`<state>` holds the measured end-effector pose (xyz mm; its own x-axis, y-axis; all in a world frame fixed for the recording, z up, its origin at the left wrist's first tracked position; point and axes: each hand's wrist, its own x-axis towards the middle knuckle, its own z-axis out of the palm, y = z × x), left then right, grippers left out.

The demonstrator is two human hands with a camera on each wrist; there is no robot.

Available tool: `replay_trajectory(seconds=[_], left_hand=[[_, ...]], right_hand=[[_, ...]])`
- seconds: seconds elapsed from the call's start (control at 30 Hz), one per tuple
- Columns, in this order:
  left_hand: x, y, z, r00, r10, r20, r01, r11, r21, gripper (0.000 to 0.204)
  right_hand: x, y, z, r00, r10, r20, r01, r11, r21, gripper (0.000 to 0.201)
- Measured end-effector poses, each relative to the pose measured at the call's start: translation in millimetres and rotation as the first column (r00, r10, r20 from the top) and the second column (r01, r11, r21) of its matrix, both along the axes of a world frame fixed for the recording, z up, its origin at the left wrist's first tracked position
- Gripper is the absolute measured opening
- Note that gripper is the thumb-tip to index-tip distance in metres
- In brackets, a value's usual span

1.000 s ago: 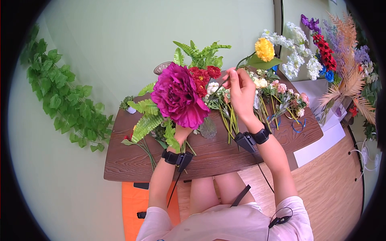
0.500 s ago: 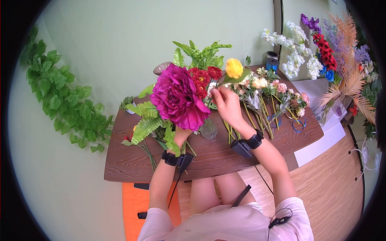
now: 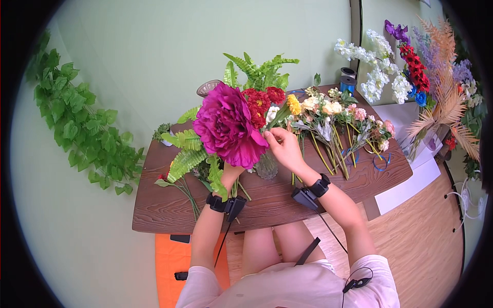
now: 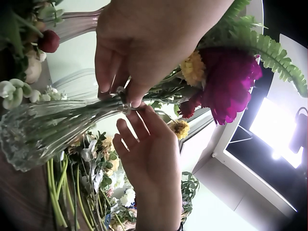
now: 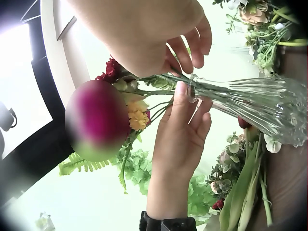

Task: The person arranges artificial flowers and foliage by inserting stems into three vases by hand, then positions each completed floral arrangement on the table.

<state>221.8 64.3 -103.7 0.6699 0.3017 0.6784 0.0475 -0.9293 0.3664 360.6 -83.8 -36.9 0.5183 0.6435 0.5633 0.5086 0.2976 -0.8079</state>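
Observation:
My left hand grips the narrow neck of a clear ribbed glass vase, its thumb and fingers round the rim in the wrist views. My right hand pinches the stem of a yellow carnation right at the vase mouth, its bloom leaning to the right. In the vase stand a large purple peony, small red flowers, another yellow bloom and fern leaves. From the head view the peony hides the vase neck and most of my left hand.
Pale roses with long stems lie on the right of the dark wooden table. Ribbon spools stand behind them. More stems lie at the left. An ivy garland hangs on the wall; tall flowers stand far right.
My right hand has brought the yellow carnation left and down, from above the pale roses to beside the vase mouth. My left hand has stayed at the vase.

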Motion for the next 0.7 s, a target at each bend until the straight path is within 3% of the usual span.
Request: replay_trajectory(seconds=[0.07, 0.13, 0.27, 0.33, 0.37, 0.43, 0.47, 0.53, 0.7], left_hand=[[0, -3, 1, 1.0, -0.004, -0.026, 0.004, 1.0, -0.001, 0.033], [0, -19, 17, 0.998, 0.01, 0.067, 0.0, 0.99, -0.14, 0.043], [-1, -3, 7, 0.992, 0.03, 0.119, -0.017, 0.994, -0.11, 0.047], [-8, -3, 14, 0.987, 0.148, 0.06, -0.156, 0.976, 0.15, 0.048], [-11, -11, 25, 0.987, 0.15, 0.061, -0.158, 0.976, 0.15, 0.048], [-18, -30, 52, 0.989, 0.131, 0.067, -0.121, 0.983, -0.14, 0.049], [-19, -26, 47, 0.988, 0.135, 0.068, -0.125, 0.982, -0.141, 0.049], [-20, -14, 37, 0.978, 0.153, 0.141, -0.176, 0.97, 0.169, 0.05], [-15, -19, 47, 0.96, 0.186, 0.208, -0.222, 0.961, 0.164, 0.048]], right_hand=[[-1, -3, 4, 1.0, -0.008, 0.026, 0.008, 1.0, -0.017, 0.021], [-5, -8, 14, 0.999, 0.022, -0.03, -0.023, 0.999, -0.034, 0.021], [-2, -2, 13, 1.0, 0.002, -0.026, -0.002, 1.0, 0.012, 0.03], [4, 0, 19, 0.965, 0.248, -0.085, -0.244, 0.969, 0.047, 0.047], [3, -1, 23, 0.965, 0.249, -0.084, -0.246, 0.968, 0.047, 0.047], [0, -3, 31, 0.797, 0.465, -0.386, -0.414, 0.885, 0.212, 0.049], [2, -4, 33, 0.781, 0.483, -0.397, -0.433, 0.876, 0.213, 0.048], [10, 5, 23, 0.772, 0.473, -0.425, -0.426, 0.881, 0.206, 0.048], [21, 10, 16, 0.675, 0.581, -0.455, -0.509, 0.813, 0.283, 0.047]])
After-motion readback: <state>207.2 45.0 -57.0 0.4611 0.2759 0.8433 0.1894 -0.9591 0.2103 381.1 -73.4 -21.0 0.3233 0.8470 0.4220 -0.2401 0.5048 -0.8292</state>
